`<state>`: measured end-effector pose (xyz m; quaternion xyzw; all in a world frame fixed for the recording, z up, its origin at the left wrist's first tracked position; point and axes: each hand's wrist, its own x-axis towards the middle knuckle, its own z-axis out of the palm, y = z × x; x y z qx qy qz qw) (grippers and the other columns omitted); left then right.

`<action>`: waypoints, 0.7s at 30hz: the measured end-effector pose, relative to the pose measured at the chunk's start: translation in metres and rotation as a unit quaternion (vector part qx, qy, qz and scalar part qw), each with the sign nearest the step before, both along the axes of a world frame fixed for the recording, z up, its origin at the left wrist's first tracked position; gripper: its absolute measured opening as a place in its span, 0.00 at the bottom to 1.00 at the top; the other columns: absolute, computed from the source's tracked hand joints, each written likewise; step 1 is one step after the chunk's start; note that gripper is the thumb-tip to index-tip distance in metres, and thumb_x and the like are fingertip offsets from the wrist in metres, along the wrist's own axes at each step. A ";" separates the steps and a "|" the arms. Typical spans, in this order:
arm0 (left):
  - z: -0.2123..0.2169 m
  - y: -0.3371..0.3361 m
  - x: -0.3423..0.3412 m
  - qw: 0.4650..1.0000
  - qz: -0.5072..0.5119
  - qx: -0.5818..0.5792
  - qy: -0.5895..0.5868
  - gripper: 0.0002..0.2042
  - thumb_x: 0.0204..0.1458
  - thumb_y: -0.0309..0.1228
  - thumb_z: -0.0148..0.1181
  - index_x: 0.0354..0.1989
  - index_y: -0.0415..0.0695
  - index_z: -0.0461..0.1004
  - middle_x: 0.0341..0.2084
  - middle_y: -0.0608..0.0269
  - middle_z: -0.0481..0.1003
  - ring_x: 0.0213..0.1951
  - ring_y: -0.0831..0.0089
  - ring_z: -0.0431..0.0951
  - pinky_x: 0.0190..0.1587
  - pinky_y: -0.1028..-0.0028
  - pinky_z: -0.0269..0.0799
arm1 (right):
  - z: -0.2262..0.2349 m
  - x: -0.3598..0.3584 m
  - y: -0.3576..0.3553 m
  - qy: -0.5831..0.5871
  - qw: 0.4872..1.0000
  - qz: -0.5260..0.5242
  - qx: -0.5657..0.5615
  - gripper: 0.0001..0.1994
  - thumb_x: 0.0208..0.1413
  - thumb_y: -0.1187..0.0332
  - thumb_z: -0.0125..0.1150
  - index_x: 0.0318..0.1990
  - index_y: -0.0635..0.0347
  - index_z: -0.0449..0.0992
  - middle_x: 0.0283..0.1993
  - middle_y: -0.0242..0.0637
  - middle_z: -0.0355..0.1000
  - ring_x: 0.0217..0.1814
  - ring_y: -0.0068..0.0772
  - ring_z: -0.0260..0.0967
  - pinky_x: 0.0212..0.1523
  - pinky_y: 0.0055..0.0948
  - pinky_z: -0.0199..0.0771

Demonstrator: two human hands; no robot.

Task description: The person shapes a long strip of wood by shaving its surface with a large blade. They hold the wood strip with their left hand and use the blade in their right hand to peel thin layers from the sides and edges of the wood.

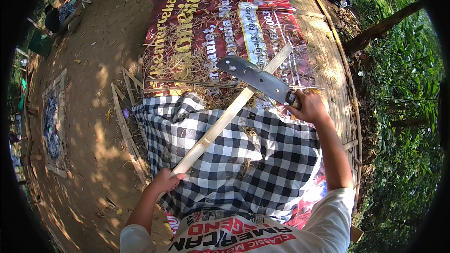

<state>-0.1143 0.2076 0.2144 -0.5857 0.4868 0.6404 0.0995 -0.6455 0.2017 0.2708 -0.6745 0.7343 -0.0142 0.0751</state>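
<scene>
My right hand [308, 106] is closed round the handle of a machete [262, 82] with a broad dark blade that has a few small holes. The blade points up and to the left and lies across a long pale bamboo strip [225, 118]. My left hand [167, 181] grips the near end of that strip, which slants away to the upper right over my lap. A black-and-white checked cloth [276, 159] covers my legs beneath it.
A red printed banner [164, 28] strewn with curly bamboo shavings [187, 56] spreads ahead on a bamboo platform [328, 42]. Split bamboo pieces [123, 124] lean at the left. Beyond is bare dirt [93, 93], with a seated person [60, 18] far left; plants [403, 89] grow at right.
</scene>
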 end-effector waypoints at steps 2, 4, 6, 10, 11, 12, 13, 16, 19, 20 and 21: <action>-0.006 0.004 0.002 1.000 0.003 0.000 -0.007 0.24 0.53 0.49 0.63 0.16 0.39 0.69 0.11 0.67 0.67 0.14 0.80 0.67 0.17 0.76 0.61 | 0.011 0.018 -0.003 -0.020 1.000 0.002 -0.010 0.28 0.48 0.42 0.63 0.35 0.64 0.73 0.20 0.49 0.72 0.25 0.53 0.73 0.28 0.45 0.73; -0.008 0.007 0.004 1.000 0.010 -0.010 0.001 0.22 0.53 0.46 0.63 0.18 0.39 0.70 0.12 0.66 0.68 0.13 0.80 0.67 0.17 0.76 0.62 | 0.018 0.033 -0.005 -0.039 0.999 0.012 -0.030 0.28 0.49 0.40 0.60 0.32 0.64 0.72 0.19 0.49 0.72 0.23 0.54 0.73 0.28 0.47 0.73; -0.010 0.007 0.004 1.000 0.015 -0.015 0.010 0.21 0.53 0.44 0.63 0.19 0.39 0.70 0.12 0.66 0.68 0.13 0.79 0.67 0.16 0.76 0.62 | 0.018 0.041 -0.005 -0.049 0.996 0.069 -0.041 0.28 0.49 0.42 0.62 0.35 0.64 0.72 0.19 0.49 0.71 0.23 0.54 0.72 0.26 0.46 0.72; -0.015 0.008 0.009 1.000 0.011 -0.025 0.015 0.21 0.53 0.45 0.63 0.19 0.39 0.70 0.12 0.66 0.68 0.13 0.79 0.67 0.16 0.76 0.61 | 0.007 0.046 -0.007 -0.016 0.985 0.158 -0.065 0.27 0.49 0.44 0.63 0.37 0.63 0.72 0.15 0.46 0.68 0.20 0.53 0.70 0.24 0.45 0.71; -0.014 0.008 0.011 0.999 0.003 -0.028 0.015 0.21 0.53 0.45 0.63 0.19 0.39 0.70 0.12 0.66 0.68 0.13 0.79 0.67 0.16 0.75 0.61 | 0.005 0.031 -0.012 -0.016 0.987 0.146 -0.057 0.26 0.49 0.44 0.63 0.36 0.63 0.72 0.15 0.46 0.68 0.19 0.52 0.70 0.24 0.45 0.71; -0.011 0.007 0.009 1.000 -0.001 -0.024 0.018 0.21 0.53 0.45 0.63 0.19 0.39 0.70 0.12 0.66 0.68 0.13 0.79 0.67 0.16 0.76 0.61 | 0.004 0.015 -0.014 -0.016 0.990 0.132 -0.045 0.26 0.49 0.44 0.63 0.35 0.63 0.72 0.15 0.46 0.68 0.19 0.52 0.70 0.24 0.44 0.70; -0.005 0.005 0.004 0.999 -0.001 -0.025 0.022 0.22 0.53 0.45 0.63 0.18 0.39 0.70 0.12 0.66 0.68 0.13 0.79 0.67 0.16 0.76 0.61 | 0.008 -0.002 -0.019 -0.038 0.996 0.056 -0.057 0.25 0.49 0.45 0.63 0.31 0.62 0.72 0.16 0.46 0.69 0.19 0.50 0.70 0.23 0.43 0.71; -0.004 0.000 0.001 1.000 -0.010 -0.009 0.000 0.22 0.54 0.45 0.62 0.18 0.38 0.70 0.12 0.66 0.68 0.13 0.78 0.68 0.16 0.76 0.62 | 0.008 -0.011 -0.012 -0.009 0.996 0.046 -0.080 0.24 0.49 0.47 0.65 0.30 0.64 0.73 0.16 0.47 0.70 0.20 0.51 0.72 0.24 0.42 0.73; 0.001 -0.002 -0.004 1.000 -0.016 0.000 -0.011 0.21 0.55 0.43 0.61 0.19 0.38 0.68 0.12 0.65 0.68 0.13 0.78 0.68 0.16 0.75 0.64 | 0.006 0.018 -0.012 -0.039 0.999 0.016 -0.033 0.28 0.50 0.41 0.61 0.33 0.65 0.72 0.17 0.49 0.71 0.22 0.53 0.73 0.27 0.45 0.74; 0.001 -0.002 -0.003 1.000 -0.014 -0.004 -0.009 0.21 0.55 0.43 0.61 0.19 0.38 0.68 0.12 0.65 0.68 0.13 0.77 0.68 0.15 0.75 0.64 | 0.007 0.028 -0.014 -0.049 0.998 0.026 -0.030 0.28 0.50 0.41 0.60 0.33 0.65 0.71 0.18 0.49 0.71 0.23 0.54 0.73 0.28 0.45 0.73; -0.001 0.000 -0.001 1.000 -0.013 -0.007 -0.007 0.21 0.55 0.42 0.61 0.19 0.38 0.68 0.12 0.65 0.68 0.13 0.77 0.68 0.15 0.75 0.64 | 0.010 0.039 -0.015 -0.057 0.995 0.073 -0.028 0.28 0.51 0.42 0.60 0.33 0.64 0.71 0.18 0.48 0.71 0.23 0.55 0.73 0.29 0.47 0.73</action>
